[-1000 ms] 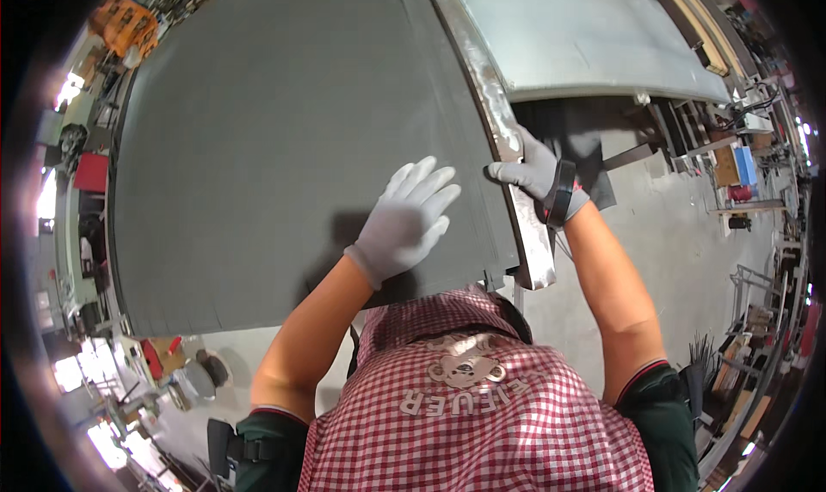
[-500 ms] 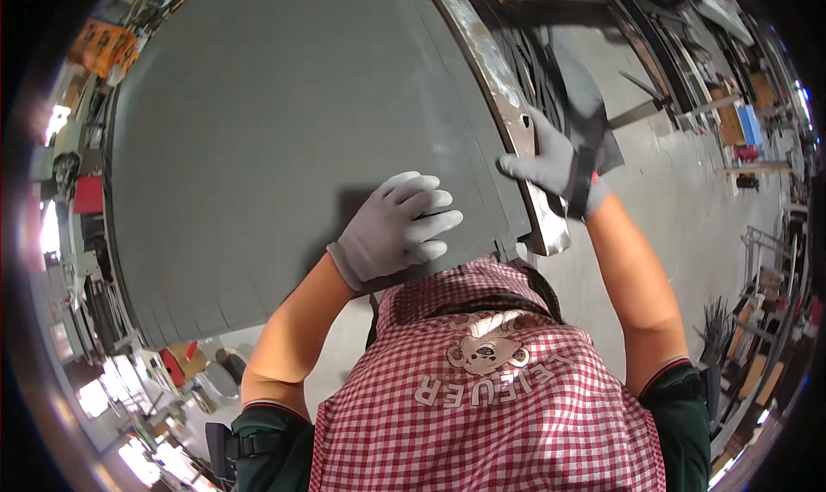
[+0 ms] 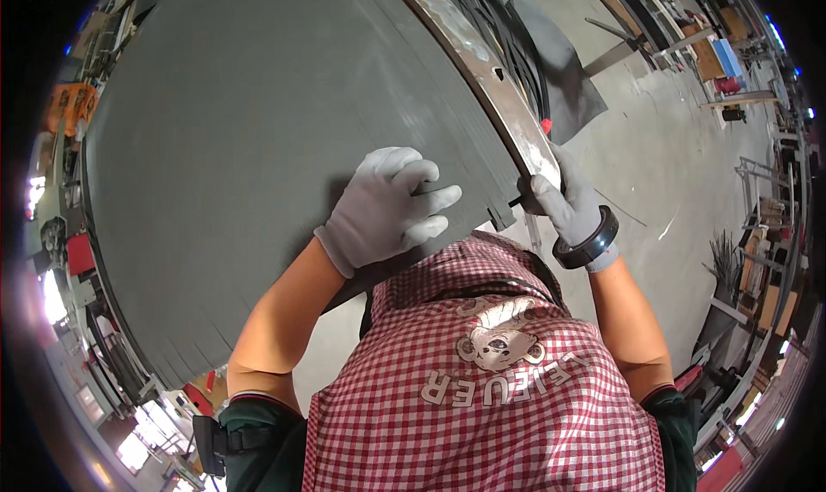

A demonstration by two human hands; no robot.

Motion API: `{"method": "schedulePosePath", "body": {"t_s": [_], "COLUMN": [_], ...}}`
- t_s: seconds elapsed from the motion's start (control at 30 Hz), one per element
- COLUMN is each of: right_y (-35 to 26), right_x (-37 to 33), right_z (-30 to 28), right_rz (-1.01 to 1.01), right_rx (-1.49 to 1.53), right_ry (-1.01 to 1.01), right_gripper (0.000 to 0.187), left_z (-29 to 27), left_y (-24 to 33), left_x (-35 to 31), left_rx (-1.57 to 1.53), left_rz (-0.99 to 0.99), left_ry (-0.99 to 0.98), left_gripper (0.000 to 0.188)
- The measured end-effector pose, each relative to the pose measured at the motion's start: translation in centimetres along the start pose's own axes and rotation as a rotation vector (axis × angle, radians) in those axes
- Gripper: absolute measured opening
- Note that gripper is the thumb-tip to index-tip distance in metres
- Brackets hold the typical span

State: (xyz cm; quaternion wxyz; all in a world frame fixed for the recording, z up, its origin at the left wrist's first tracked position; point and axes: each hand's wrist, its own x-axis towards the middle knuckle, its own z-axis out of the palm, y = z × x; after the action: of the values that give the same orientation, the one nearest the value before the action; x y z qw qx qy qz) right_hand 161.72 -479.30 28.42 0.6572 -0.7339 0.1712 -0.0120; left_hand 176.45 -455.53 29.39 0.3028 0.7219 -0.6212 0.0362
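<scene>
A large dark grey sheet (image 3: 249, 148), cut into narrow strips along its near edge, covers the table in front of me and fills most of the view. Compared with a second ago, it looks closer, and the pale sheet once visible beyond it is gone from sight. A long, worn metal straightedge (image 3: 482, 70) runs along the sheet's right side. My gloved left hand (image 3: 387, 206) presses flat on the sheet, fingers (image 3: 430, 201) spread a little, holding nothing. My gloved right hand (image 3: 564, 201), a black band at its wrist, has slid down to the straightedge's near end, fingers closed around a small dark tool I cannot identify. Beyond lies a grey concrete floor (image 3: 680, 156) and cluttered workshop shelves.
</scene>
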Motion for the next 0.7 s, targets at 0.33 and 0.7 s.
{"method": "schedulePosePath", "body": {"t_s": [0.33, 0.7], "right_y": [0.8, 1.0], "right_x": [-0.3, 0.0], "right_z": [0.4, 0.6], "right_rz": [-0.08, -0.066], "right_rx": [-0.133, -0.086], "right_ry": [0.151, 0.164], "right_gripper": [0.05, 0.04], "left_z": [-0.3, -0.2], "left_y": [0.4, -0.1], "left_x": [1.1, 1.8], "left_rx": [-0.079, -0.16], "left_rz": [0.029, 0.006], "left_ry": [-0.027, -0.111], "left_gripper": [0.025, 0.027]}}
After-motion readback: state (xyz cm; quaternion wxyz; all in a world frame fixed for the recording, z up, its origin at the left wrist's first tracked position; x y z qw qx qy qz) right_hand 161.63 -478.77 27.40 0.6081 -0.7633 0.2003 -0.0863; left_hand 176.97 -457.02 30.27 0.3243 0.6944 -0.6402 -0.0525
